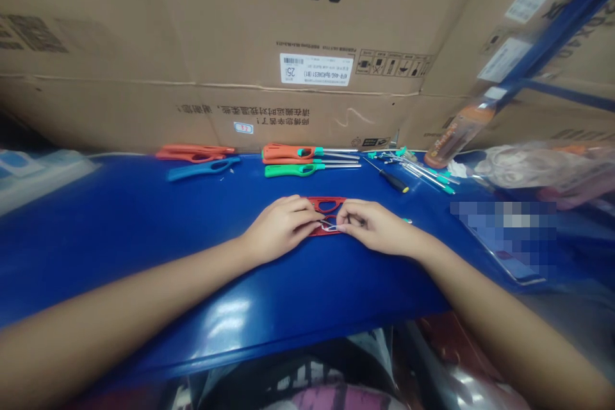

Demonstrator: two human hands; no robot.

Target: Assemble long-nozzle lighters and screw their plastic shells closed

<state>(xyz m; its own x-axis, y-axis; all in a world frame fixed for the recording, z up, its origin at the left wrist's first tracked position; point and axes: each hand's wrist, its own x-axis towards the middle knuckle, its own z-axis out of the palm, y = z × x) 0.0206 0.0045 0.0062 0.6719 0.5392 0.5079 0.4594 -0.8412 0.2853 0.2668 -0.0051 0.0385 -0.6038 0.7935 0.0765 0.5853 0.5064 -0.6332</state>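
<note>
Two red lighter casing halves lie one behind the other on the blue table, partly covered by my fingers. A thin white wire spans the gap between my hands over the nearer half. My left hand is closed, with thumb and fingertips pinching at the wire's left end. From the other side my right hand pinches the wire's right end between thumb and forefinger. The small parts under the fingertips are too fine to make out.
Behind my hands lie orange lighters and a green lighter with metal tubes. Further left is a blue casing. To the right are a screwdriver, loose metal tubes, a bottle and a phone. Cardboard walls the back.
</note>
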